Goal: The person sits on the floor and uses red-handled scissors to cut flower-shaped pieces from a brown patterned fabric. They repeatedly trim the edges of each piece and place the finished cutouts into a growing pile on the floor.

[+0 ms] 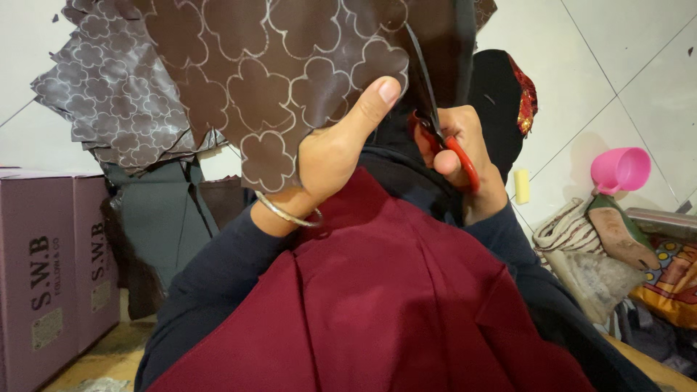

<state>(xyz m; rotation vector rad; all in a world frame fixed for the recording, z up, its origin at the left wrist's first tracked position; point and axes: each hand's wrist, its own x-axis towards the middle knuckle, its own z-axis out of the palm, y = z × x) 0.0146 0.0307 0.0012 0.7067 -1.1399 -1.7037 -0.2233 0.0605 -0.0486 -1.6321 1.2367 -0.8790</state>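
Landmark: the brown sheet (276,80), a glossy piece printed with pale flower outlines, held up in the middle of the view.

Far left of the sheet, low: two mauve cardboard boxes (51,268) stand side by side on a yellowish floor strip.

Upper left of the sheet, partly behind it: a stack of grey flower-printed sheets (109,101) lies fanned on the white tiled floor (624,65). Likely the same stock, kept within reach.

At the sheet's lower edge: the left hand (334,152) is clenched on the sheet, thumb pressed flat on the front face, fingers hidden behind. A thin metal bangle (287,213) sits at the wrist. Judgement: the pinch holds the sheet taut and upright so the printed line faces the eye.

At the sheet's right edge: the right hand (465,160) grasps red-handled scissors (435,123), fingers through the loops, dark blades pointing up along the sheet's edge. Whether the blades bite the material I cannot tell.

Below the sheet: dark sleeves and a maroon cloth (385,305) across the lap.

Right of the sheet: a small yellow block (521,186) on the tiles, then a pink plastic cup (621,169) on its side, a worn shoe (617,232) and a heap of patterned bags (668,279). Room reads as a floor-level workspace.
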